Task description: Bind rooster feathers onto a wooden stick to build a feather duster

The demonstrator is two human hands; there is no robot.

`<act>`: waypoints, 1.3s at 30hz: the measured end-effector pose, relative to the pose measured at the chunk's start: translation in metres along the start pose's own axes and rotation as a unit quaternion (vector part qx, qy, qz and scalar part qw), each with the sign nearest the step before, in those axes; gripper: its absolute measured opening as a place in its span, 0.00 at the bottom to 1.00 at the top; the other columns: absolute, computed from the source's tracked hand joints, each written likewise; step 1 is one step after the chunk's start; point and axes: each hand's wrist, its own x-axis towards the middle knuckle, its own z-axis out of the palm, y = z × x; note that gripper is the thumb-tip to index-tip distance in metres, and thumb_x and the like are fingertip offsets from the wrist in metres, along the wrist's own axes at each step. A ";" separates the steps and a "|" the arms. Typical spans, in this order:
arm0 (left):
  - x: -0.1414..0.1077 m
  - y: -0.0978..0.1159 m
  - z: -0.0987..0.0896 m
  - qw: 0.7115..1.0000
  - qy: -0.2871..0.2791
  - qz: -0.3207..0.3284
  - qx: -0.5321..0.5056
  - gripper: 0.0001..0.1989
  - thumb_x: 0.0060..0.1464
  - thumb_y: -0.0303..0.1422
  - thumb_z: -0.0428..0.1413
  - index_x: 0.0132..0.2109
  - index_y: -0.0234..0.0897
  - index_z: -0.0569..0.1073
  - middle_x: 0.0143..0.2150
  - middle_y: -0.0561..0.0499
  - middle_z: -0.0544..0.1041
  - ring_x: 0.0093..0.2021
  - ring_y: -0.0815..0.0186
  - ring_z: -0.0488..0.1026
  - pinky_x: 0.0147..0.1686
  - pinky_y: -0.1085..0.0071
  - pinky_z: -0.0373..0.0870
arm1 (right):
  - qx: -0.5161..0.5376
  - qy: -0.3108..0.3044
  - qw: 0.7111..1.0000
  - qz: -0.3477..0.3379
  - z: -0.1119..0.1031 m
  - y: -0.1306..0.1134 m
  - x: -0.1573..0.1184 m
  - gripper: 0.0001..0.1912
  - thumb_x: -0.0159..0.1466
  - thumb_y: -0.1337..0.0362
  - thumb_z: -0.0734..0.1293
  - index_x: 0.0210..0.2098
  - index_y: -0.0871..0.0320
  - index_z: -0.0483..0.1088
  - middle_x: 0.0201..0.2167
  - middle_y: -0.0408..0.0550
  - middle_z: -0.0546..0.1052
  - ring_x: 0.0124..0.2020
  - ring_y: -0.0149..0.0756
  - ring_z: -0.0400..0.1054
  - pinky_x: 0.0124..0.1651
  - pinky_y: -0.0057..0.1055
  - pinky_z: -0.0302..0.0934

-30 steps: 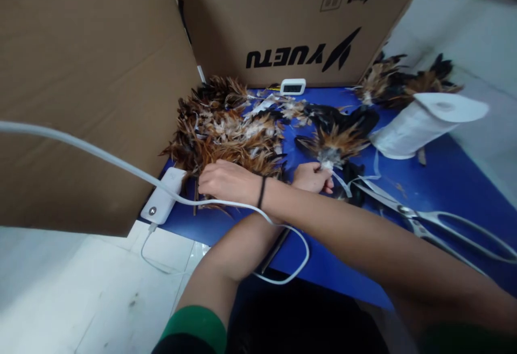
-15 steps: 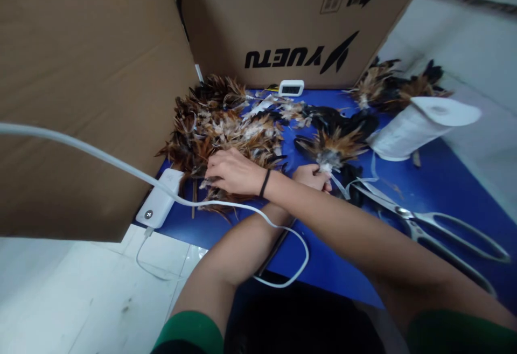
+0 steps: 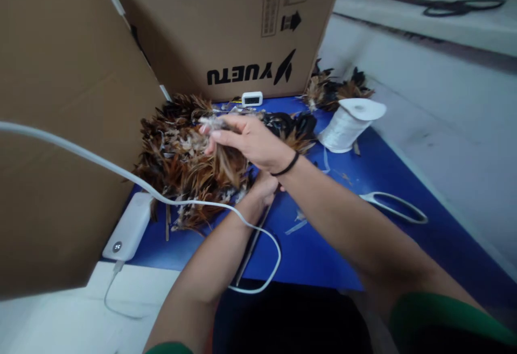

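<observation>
My right hand point(image 3: 252, 138) is raised over a pile of brown and black feathers point(image 3: 194, 165), its thumb and fingers pinching a feather tuft point(image 3: 226, 162). The tuft's pale fluffy end points up and its brown tips hang down. Crossed beneath my right wrist is my left hand point(image 3: 265, 186), closed at the base of a dark and brown feather bundle point(image 3: 301, 141). My right wrist, with a black band on it, covers most of my left fingers and the bundle's base.
On the blue tabletop point(image 3: 323, 257) stand a white ribbon spool point(image 3: 347, 127) and a small digital display point(image 3: 252, 99). Scissors point(image 3: 398, 207) lie partly under my right forearm. A power bank point(image 3: 129, 224) sits left, its white cable point(image 3: 100, 165) crossing in front. Cardboard point(image 3: 226, 20) walls the back and left.
My right hand has lifted from the pile with a feather tuft and moved over my left wrist. The view has swung right, bringing a back ledge with dark scissors into sight.
</observation>
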 end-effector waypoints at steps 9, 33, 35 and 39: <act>0.000 0.005 -0.002 0.997 -0.069 -0.024 -0.003 0.07 0.44 0.25 0.58 0.33 0.31 0.67 0.22 0.54 0.68 0.19 0.75 0.66 0.16 0.80 0.60 | -0.093 0.082 0.983 0.134 -0.096 -0.033 -0.096 0.13 0.61 0.60 0.63 0.44 0.59 0.66 0.26 0.41 0.69 0.17 0.21 0.58 0.19 0.21 0.54; -0.007 0.006 0.004 0.995 -0.088 0.002 0.055 0.13 0.36 0.27 0.61 0.33 0.31 0.70 0.25 0.53 0.68 0.20 0.78 0.60 0.17 0.80 0.48 | -0.422 -0.006 0.903 0.079 -0.116 0.040 -0.134 0.13 0.62 0.71 0.59 0.42 0.61 0.72 0.37 0.50 0.72 0.41 0.34 0.66 0.46 0.32 0.58; -0.006 0.005 0.004 0.994 -0.092 -0.003 0.061 0.10 0.36 0.26 0.59 0.32 0.30 0.70 0.25 0.53 0.67 0.20 0.78 0.59 0.16 0.81 0.47 | -0.447 -0.016 0.892 0.064 -0.116 0.044 -0.135 0.12 0.62 0.72 0.59 0.40 0.61 0.72 0.36 0.50 0.72 0.41 0.34 0.65 0.46 0.32 0.57; -0.006 0.005 0.004 0.994 -0.089 -0.011 0.068 0.09 0.36 0.25 0.57 0.31 0.31 0.70 0.24 0.53 0.66 0.20 0.78 0.58 0.16 0.80 0.45 | -0.477 -0.042 0.876 0.054 -0.115 0.046 -0.135 0.11 0.63 0.71 0.59 0.40 0.61 0.73 0.34 0.50 0.72 0.39 0.34 0.64 0.44 0.31 0.56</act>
